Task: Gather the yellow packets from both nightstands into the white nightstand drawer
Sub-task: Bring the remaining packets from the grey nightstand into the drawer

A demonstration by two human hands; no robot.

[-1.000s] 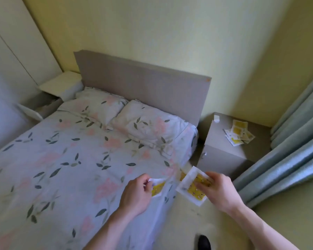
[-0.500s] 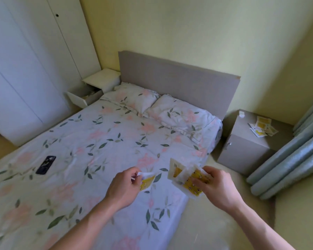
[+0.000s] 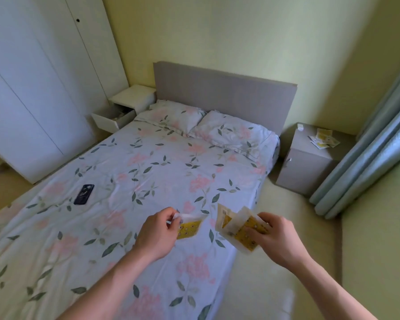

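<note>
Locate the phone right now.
Head view: the phone lies flat on the left part of the bed, on the floral sheet, well left of the left hand and nearer the wardrobe.

Domestic bedroom. A double bed (image 3: pixel 148 181) with floral sheet and two matching pillows (image 3: pixel 203 122) stands against a grey upholstered headboard (image 3: pixel 224 93). It is flanked by a white nightstand (image 3: pixel 134 98), whose drawer (image 3: pixel 111 118) stands open, and a grey nightstand (image 3: pixel 310 162) carrying scattered yellow packets (image 3: pixel 322 138). A white built-in wardrobe (image 3: pixel 37 77) fills the left wall; pale blue-green curtains (image 3: pixel 374 144) hang at right. Walls are pale yellow. A dark phone (image 3: pixel 84 194) lies on the bed.
</note>
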